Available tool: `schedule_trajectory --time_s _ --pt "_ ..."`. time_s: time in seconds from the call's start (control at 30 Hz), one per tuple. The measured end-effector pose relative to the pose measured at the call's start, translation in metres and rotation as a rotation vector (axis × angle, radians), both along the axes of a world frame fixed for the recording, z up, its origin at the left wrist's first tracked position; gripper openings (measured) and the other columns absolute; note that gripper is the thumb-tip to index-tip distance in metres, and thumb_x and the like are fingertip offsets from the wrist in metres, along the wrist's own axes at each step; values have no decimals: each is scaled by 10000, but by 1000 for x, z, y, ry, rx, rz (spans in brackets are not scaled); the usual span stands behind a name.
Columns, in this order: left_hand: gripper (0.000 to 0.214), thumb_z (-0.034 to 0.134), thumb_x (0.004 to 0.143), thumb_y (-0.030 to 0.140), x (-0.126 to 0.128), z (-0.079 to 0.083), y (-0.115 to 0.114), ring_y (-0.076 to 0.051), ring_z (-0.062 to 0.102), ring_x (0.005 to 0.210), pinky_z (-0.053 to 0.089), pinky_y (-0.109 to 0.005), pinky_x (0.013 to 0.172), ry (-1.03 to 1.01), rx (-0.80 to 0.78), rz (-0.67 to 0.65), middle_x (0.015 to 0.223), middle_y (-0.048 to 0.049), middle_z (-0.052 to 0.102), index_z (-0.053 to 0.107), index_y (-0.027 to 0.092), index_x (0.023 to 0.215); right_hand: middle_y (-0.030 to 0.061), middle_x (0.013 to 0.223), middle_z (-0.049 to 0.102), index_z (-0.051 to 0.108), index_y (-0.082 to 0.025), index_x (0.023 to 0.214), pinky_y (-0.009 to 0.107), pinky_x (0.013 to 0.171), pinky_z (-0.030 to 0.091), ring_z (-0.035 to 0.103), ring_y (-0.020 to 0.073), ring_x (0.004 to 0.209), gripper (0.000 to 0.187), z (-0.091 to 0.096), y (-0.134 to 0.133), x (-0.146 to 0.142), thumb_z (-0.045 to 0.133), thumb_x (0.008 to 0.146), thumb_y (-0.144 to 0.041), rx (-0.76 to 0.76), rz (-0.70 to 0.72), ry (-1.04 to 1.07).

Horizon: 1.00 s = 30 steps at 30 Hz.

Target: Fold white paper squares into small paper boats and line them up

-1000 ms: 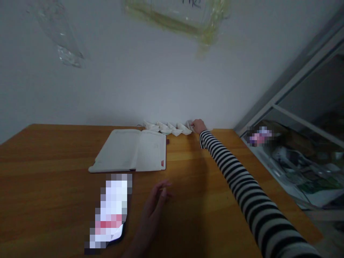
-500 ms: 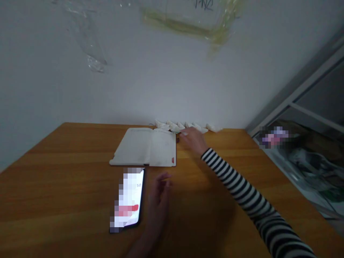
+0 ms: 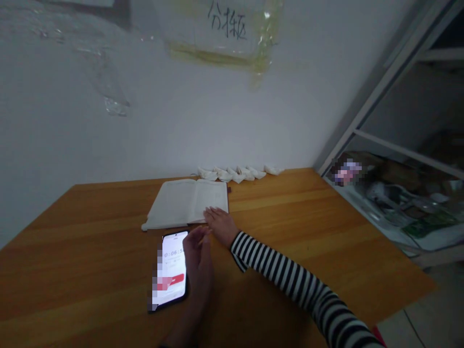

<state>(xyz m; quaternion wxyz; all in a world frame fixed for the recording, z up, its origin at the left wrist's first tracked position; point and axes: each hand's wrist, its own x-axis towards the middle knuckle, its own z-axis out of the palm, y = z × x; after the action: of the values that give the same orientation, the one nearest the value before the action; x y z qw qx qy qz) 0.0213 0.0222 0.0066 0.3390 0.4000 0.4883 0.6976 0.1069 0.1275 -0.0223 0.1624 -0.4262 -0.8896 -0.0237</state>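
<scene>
Table [image 3: 290, 212]: wood-grained top, far edge against a white wall [image 3: 217, 130].

Notebook [image 3: 176, 203]: one, lying open, pages up, on the far half of the table, left of its middle; small dark tab at the right edge.

Right hand [image 3: 222, 225]: palm down, fingers extended over the lower part of the notebook's right page; grip flat and wide, holding nothing visible. Wrist in a black-and-white striped sleeve [image 3: 290, 275].

Left hand [image 3: 199, 258]: nearer the viewer, just below the right hand; grip narrow, fingers loosely curled, thumb close to them; whether anything lies inside cannot be told. Covers part of the phone's right edge.

Smartphone [image 3: 174, 270]: one, dark-edged, face up, lit, below the notebook; timer-like digits and a red button on screen, left side blurred out.

Folded white pieces [image 3: 237, 175]: one row along the table's far edge, starting behind the notebook's upper right corner; the rightmost slightly apart; material uncertain.

Sign [image 3: 226, 24]: handwritten characters, fixed to the wall with yellowed tape [image 3: 213, 55].

Rack [image 3: 402, 146]: pale metal frame, right of the table; clear plastic wrapping [image 3: 427, 205] on its shelf.
</scene>
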Motion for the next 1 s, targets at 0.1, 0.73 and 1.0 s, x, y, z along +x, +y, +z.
schedule_trajectory --time_s 0.1,0.73,1.0 --pt "321 690 818 297 -2 -3 2 -187 622 1031 487 -349 933 -17 -12 -35 1084 -48 637 567 221 1105 163 1402 585 529 -100 1347 391 1162 348 519 198 1333 364 2 -5 2 440 1000 -168 -46 -9 24" --pt "399 702 806 442 -6 -4 -1 -216 617 1047 499 -366 919 51 -126 -103 1124 -56 636 574 231 1120 90 1144 701 579 -191 1188 399 813 541 692 253 996 475 36 -4 -21 412 978 -582 -362 -283 124" --pt "366 703 813 406 -7 -7 -3 -217 629 1029 492 -387 945 81 -128 -99 1118 -56 649 585 233 1113 149 1115 712 620 -154 1137 445 934 501 673 265 1049 482 28 1 -43 461 954 -571 -325 -347 144"
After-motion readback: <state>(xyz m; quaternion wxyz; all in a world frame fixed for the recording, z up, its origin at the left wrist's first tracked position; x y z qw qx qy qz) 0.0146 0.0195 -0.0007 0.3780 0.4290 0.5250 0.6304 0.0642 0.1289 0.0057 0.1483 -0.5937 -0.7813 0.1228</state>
